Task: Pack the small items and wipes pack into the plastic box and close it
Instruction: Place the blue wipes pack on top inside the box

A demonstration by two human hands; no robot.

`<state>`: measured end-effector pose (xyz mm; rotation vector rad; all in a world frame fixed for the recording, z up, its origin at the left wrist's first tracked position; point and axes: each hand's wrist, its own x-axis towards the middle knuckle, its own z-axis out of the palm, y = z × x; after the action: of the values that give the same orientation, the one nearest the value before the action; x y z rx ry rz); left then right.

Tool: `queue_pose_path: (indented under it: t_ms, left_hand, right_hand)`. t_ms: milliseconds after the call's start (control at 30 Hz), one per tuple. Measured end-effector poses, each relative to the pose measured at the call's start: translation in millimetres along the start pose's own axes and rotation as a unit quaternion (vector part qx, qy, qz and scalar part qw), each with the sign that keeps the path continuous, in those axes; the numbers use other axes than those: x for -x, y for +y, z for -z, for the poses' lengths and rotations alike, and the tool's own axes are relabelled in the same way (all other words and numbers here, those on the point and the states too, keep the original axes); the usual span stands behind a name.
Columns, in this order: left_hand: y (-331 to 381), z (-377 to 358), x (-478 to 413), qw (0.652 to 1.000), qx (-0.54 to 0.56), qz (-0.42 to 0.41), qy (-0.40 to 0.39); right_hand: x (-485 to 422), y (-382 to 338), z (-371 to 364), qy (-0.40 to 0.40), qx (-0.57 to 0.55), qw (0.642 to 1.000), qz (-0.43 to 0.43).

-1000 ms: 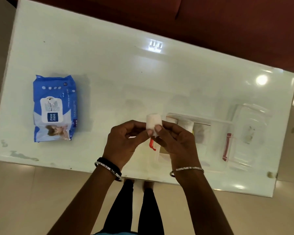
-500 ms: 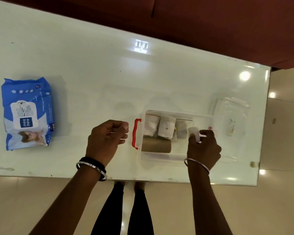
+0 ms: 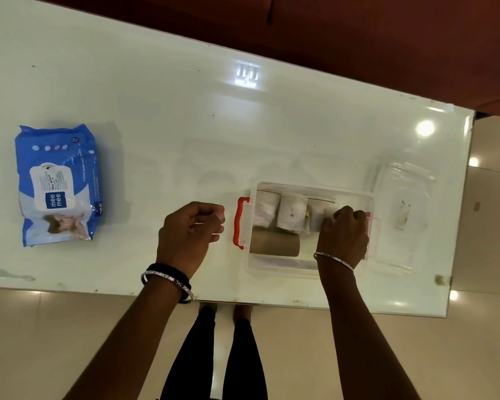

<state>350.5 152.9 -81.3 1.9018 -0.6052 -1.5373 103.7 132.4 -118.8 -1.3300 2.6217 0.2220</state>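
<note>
The right hand (image 3: 344, 235) is pressing a small item, hidden under its curled grip, into the clear plastic box (image 3: 274, 267); the left hand (image 3: 189, 229), loosely fisted, is holding nothing. Left of the box, the soft blue wipes pack (image 3: 57, 184) is looking squashy, best pinched across its middle.

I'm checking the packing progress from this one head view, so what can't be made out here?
- Whatever the right hand holds or presses inside the plastic box: the hand's back covers it.
- The box's right clasp: mostly behind that hand.
- The small print on the wipes pack: too small.
- The clear lid on the table: its edges fade into glare.
- The left hand is curled; its palm faces away.
</note>
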Motion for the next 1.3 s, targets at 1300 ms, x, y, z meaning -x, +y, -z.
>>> queue_pose_path:
  t_ms: [1300]
  left_hand:
    - [-53.3, 184.5, -48.5, 0.849, 0.431, 0.167, 0.255]
  right_hand:
    - [124.9, -364.1, -44.6, -0.281, -0.154, 0.836, 0.446]
